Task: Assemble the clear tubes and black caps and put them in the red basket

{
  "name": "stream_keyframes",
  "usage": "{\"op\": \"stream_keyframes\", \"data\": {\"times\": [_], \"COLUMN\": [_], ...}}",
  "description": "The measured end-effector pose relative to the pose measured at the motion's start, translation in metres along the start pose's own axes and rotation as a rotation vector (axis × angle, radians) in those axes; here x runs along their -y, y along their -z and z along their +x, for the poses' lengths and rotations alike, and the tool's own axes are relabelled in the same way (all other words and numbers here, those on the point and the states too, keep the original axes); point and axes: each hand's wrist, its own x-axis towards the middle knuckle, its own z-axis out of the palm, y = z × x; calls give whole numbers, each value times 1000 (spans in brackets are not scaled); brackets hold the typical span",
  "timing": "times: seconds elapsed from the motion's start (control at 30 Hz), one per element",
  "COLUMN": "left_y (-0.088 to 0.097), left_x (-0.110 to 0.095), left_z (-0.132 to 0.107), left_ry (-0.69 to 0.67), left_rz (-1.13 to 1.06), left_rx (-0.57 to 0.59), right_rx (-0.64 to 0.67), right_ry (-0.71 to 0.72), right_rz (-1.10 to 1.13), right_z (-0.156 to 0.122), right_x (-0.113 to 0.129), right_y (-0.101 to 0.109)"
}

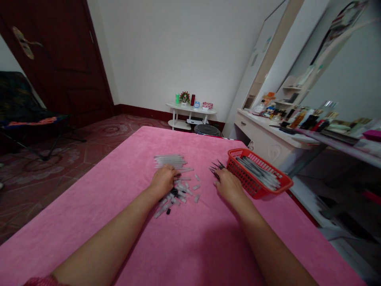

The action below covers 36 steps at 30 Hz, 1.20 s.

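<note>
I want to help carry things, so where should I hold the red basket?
Probably take the red basket by its rim at both short ends, one hand coming from outside each. It is long and open-topped, with a rim all round, and the slim grey sticks inside lie lengthwise, so gripping both ends should keep it level.

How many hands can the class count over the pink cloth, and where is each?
2: the left hand by the scattered small pieces, near the pale sticks; the right hand at some thin dark pieces, beside the red basket.
</note>
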Motion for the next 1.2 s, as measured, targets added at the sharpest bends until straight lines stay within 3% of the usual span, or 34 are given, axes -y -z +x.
{"op": "stream_keyframes", "data": {"times": [0.33,0.67,1.2], "left_y": [3,2,5], "left_x": [-4,-2,-9], "left_z": [0,-1,-2], "left_ry": [-34,-6,-43], "left_rz": [-18,-148,-130], "left_rx": [-98,-194,-177], "right_rx": [68,41,53], "right_ry": [-91,73,108], "right_rz": [-97,174,142], "right_z": [1,-3,-7], "right_x": [-8,13,19], "right_y": [-9,28,30]}}
